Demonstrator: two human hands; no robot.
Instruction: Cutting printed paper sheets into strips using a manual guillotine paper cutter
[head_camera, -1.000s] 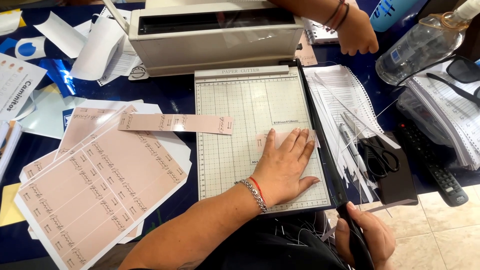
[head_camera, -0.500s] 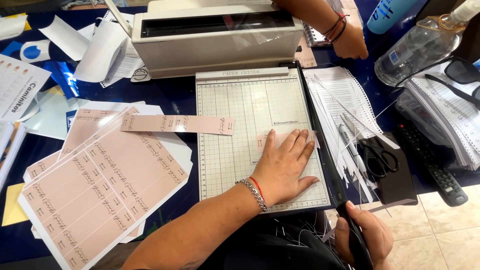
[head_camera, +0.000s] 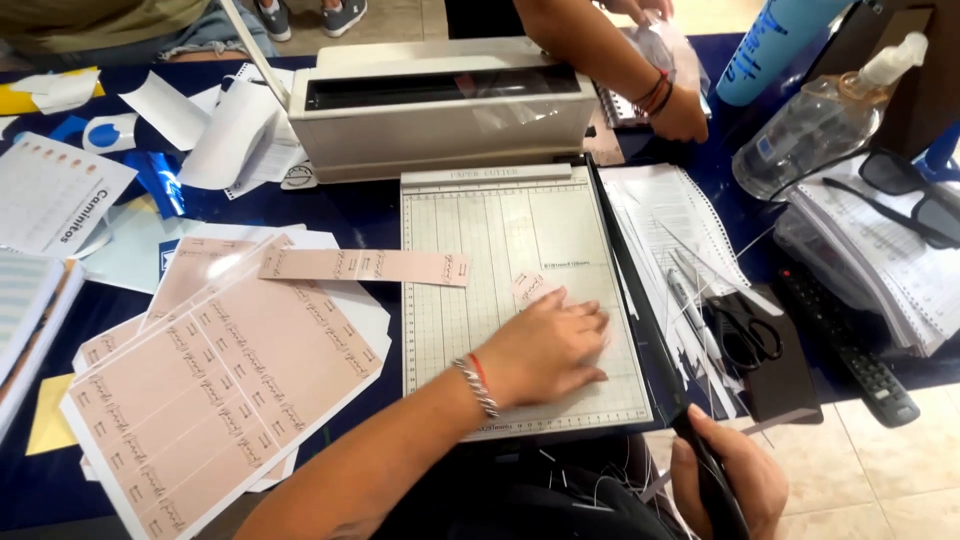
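Pink printed sheets (head_camera: 190, 390) stacked at left on blue counter (head_camera: 370, 215). Pink strip (head_camera: 365, 265) lies across paper cutter's left edge. Paper cutter (head_camera: 480, 260) sits centre, grey binding machine (head_camera: 440, 105) behind it. Left hand (head_camera: 545, 350) flat on cutter grid, fingers spread, pressing small pink slip (head_camera: 532, 287) against blade side. Right hand (head_camera: 725, 480) closed around black cutter handle (head_camera: 705, 470) at bottom right. Black scissors (head_camera: 740, 330) right of cutter. Another person's hand (head_camera: 680, 115) rests beyond machine.

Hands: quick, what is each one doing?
Left hand: open, flat, pressing a pink paper strip on the paper cutter.
Right hand: closed around the cutter's black handle.
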